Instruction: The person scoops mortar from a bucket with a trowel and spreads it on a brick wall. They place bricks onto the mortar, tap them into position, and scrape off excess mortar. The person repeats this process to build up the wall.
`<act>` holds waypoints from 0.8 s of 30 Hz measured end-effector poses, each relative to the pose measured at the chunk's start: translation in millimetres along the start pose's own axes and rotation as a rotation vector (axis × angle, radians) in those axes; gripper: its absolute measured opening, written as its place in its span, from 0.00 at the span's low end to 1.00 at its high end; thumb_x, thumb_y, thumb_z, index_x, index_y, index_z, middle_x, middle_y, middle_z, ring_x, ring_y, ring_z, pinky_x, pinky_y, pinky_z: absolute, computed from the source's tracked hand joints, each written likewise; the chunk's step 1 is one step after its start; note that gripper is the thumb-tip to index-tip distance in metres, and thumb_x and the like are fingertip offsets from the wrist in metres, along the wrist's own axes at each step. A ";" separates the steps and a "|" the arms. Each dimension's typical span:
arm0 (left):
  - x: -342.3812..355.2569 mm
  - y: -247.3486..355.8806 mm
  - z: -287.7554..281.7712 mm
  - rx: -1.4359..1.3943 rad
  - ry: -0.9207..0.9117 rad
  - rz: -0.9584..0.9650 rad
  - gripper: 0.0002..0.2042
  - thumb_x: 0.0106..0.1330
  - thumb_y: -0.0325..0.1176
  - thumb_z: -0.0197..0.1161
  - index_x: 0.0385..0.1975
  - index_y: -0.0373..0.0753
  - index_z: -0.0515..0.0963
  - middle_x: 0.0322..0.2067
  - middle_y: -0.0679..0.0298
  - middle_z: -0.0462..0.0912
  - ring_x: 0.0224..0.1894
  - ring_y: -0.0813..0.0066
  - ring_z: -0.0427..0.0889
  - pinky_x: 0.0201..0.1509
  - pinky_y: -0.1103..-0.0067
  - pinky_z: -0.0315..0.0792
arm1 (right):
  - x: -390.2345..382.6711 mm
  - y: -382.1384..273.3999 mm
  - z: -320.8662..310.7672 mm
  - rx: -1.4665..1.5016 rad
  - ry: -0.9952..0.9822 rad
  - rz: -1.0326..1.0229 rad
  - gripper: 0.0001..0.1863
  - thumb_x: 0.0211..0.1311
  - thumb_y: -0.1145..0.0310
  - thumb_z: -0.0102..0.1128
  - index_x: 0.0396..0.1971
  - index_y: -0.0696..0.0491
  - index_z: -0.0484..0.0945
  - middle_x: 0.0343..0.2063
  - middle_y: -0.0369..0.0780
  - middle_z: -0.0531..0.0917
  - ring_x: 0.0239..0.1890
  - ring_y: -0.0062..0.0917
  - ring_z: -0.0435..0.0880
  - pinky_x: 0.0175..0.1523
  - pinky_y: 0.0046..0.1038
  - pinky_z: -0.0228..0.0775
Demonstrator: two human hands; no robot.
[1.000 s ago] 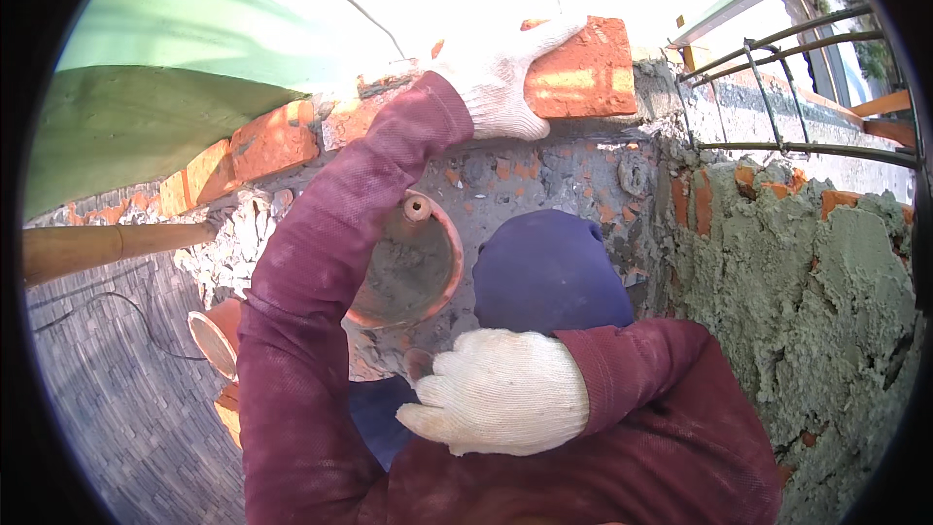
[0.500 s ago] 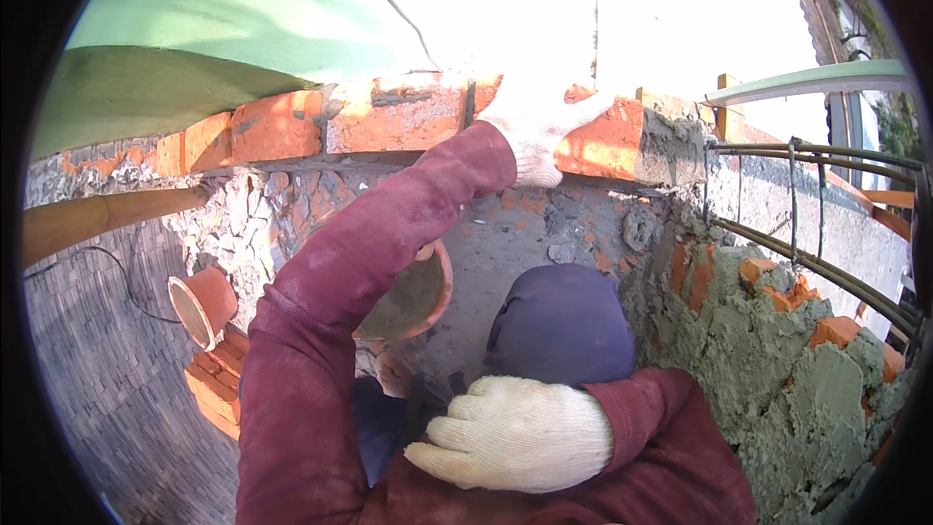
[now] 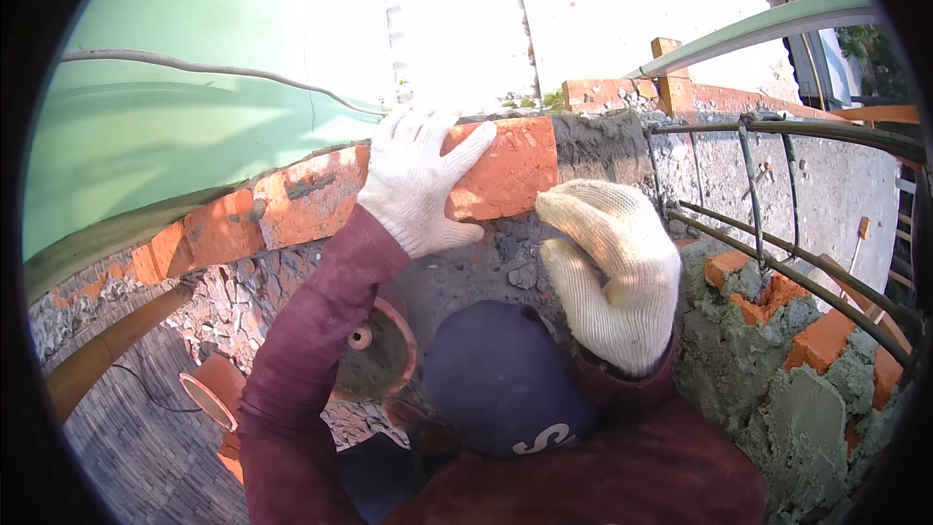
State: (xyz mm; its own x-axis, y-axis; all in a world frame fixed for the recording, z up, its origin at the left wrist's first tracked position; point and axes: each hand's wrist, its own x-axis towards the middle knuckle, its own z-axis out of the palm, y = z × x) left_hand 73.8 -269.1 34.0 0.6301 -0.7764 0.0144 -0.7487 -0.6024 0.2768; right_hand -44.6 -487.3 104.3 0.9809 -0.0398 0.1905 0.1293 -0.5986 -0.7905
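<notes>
My left hand, in a white knit glove, grips a red brick atop the low wall, fingers spread over its upper edge and thumb at the lower one. Gloved too, my right hand is half curled by the brick's lower right corner, thumb apart from the fingers and fingertips at the edge. Grey mortar lies right of that brick, and a row of bricks runs leftward. A dark blue cap fills the lower middle, below my hands.
A round pan of mortar, a tipped reddish container and a wooden pole are at lower left. Steel rebar juts across the right, over a rough mortared brick wall. A green wall stands behind, with a loose cable.
My right hand has risen from the lower middle to the brick's right end, fingers loosely curled. My left hand remains on the brick, more spread. The whole view has shifted.
</notes>
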 end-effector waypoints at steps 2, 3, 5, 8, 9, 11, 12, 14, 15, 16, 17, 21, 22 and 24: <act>-16.2 -16.4 -19.3 0.050 -0.101 -0.004 0.52 0.35 0.57 0.82 0.68 0.46 0.72 0.67 0.51 0.68 0.71 0.45 0.65 0.73 0.46 0.57 | 10.2 32.8 14.0 -0.277 0.120 -0.026 0.21 0.57 0.71 0.70 0.53 0.54 0.83 0.38 0.43 0.86 0.43 0.41 0.86 0.49 0.37 0.79; -26.3 -28.2 -27.5 0.077 -0.088 0.038 0.51 0.38 0.61 0.80 0.67 0.45 0.73 0.66 0.50 0.69 0.70 0.45 0.66 0.73 0.45 0.57 | 8.6 43.3 18.7 -0.198 0.092 0.038 0.21 0.58 0.70 0.70 0.53 0.54 0.83 0.38 0.43 0.86 0.40 0.40 0.86 0.46 0.36 0.80; -43.3 -50.2 -30.3 0.088 -0.106 0.096 0.47 0.43 0.63 0.77 0.64 0.45 0.75 0.66 0.51 0.71 0.68 0.46 0.68 0.72 0.46 0.58 | 1.5 58.7 27.2 -0.075 0.017 0.184 0.22 0.59 0.68 0.72 0.54 0.53 0.82 0.36 0.42 0.85 0.35 0.37 0.87 0.40 0.33 0.80; -59.5 -72.2 -16.0 0.063 -0.054 0.164 0.41 0.50 0.66 0.71 0.60 0.43 0.78 0.64 0.51 0.73 0.66 0.46 0.71 0.70 0.46 0.60 | -2.5 77.9 39.8 -0.099 0.089 0.193 0.26 0.58 0.66 0.75 0.56 0.58 0.80 0.28 0.42 0.84 0.24 0.28 0.83 0.32 0.27 0.77; -61.8 -76.8 -10.3 0.059 -0.051 0.192 0.40 0.52 0.66 0.69 0.58 0.42 0.79 0.63 0.51 0.74 0.66 0.46 0.72 0.69 0.45 0.61 | -2.8 82.1 42.0 -0.111 0.108 0.214 0.27 0.59 0.67 0.75 0.57 0.60 0.80 0.27 0.42 0.85 0.22 0.24 0.82 0.32 0.26 0.77; -63.5 -82.3 -2.6 0.012 0.000 0.207 0.39 0.54 0.69 0.66 0.56 0.40 0.79 0.61 0.51 0.76 0.64 0.44 0.73 0.67 0.44 0.62 | -0.5 88.0 46.9 -0.131 0.104 0.169 0.27 0.59 0.65 0.76 0.56 0.61 0.80 0.27 0.44 0.86 0.24 0.27 0.85 0.33 0.27 0.78; -63.4 -83.2 -0.4 -0.010 0.017 0.210 0.39 0.55 0.69 0.65 0.55 0.40 0.80 0.61 0.51 0.76 0.64 0.44 0.73 0.67 0.44 0.62 | 1.7 89.7 49.4 -0.161 0.117 0.139 0.27 0.58 0.64 0.76 0.55 0.62 0.81 0.29 0.45 0.86 0.26 0.29 0.86 0.34 0.28 0.79; -62.2 -82.8 1.1 -0.017 0.050 0.200 0.39 0.57 0.69 0.64 0.54 0.38 0.80 0.60 0.51 0.76 0.64 0.42 0.73 0.67 0.45 0.63 | 6.8 90.7 53.6 -0.150 0.117 0.147 0.27 0.56 0.62 0.78 0.50 0.64 0.82 0.33 0.48 0.88 0.31 0.35 0.89 0.36 0.30 0.82; -61.7 -82.4 -0.2 -0.010 0.023 0.195 0.38 0.57 0.69 0.64 0.54 0.38 0.80 0.60 0.51 0.76 0.64 0.43 0.73 0.67 0.45 0.63 | 9.4 89.9 55.7 -0.171 0.111 0.116 0.27 0.54 0.62 0.79 0.48 0.65 0.83 0.35 0.50 0.89 0.34 0.38 0.91 0.38 0.31 0.84; -60.4 -82.1 -0.2 -0.011 0.023 0.194 0.38 0.57 0.68 0.64 0.54 0.38 0.80 0.60 0.51 0.76 0.64 0.43 0.73 0.67 0.46 0.63 | 12.4 89.4 57.0 -0.167 0.109 0.136 0.26 0.54 0.61 0.79 0.47 0.65 0.84 0.34 0.50 0.89 0.33 0.39 0.91 0.37 0.32 0.83; -59.4 -82.2 -0.7 -0.012 0.017 0.178 0.38 0.58 0.68 0.64 0.54 0.38 0.80 0.60 0.51 0.76 0.64 0.43 0.73 0.68 0.46 0.63 | 14.9 88.4 58.0 -0.141 0.109 0.181 0.26 0.55 0.61 0.78 0.47 0.65 0.84 0.34 0.51 0.89 0.34 0.39 0.91 0.37 0.32 0.83; -56.7 -83.6 -1.4 -0.019 0.040 0.177 0.38 0.59 0.68 0.63 0.53 0.36 0.80 0.59 0.50 0.77 0.63 0.43 0.75 0.68 0.48 0.64 | 21.8 84.8 58.3 -0.085 0.040 0.271 0.26 0.57 0.61 0.77 0.48 0.65 0.83 0.33 0.52 0.88 0.34 0.40 0.91 0.38 0.33 0.82; -56.4 -84.4 -1.9 -0.019 0.024 0.178 0.38 0.60 0.68 0.62 0.53 0.35 0.79 0.59 0.48 0.78 0.62 0.42 0.75 0.68 0.48 0.64 | 22.9 84.4 58.5 -0.067 0.038 0.280 0.26 0.57 0.61 0.77 0.48 0.66 0.83 0.33 0.52 0.88 0.35 0.40 0.91 0.39 0.33 0.82; -56.1 -85.6 -3.2 -0.020 -0.001 0.177 0.39 0.62 0.69 0.60 0.53 0.34 0.79 0.59 0.47 0.78 0.62 0.42 0.75 0.68 0.47 0.64 | 24.7 84.3 58.4 -0.080 0.003 0.341 0.27 0.57 0.60 0.76 0.50 0.65 0.83 0.34 0.53 0.88 0.35 0.41 0.91 0.40 0.34 0.82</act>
State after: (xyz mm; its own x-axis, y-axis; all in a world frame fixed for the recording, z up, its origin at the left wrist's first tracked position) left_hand 103.2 -173.4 12.6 0.4886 -0.8702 0.0635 -0.8436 -0.4525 0.2892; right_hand -1.0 -492.1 8.3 0.9651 -0.2511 -0.0749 -0.2180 -0.6109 -0.7611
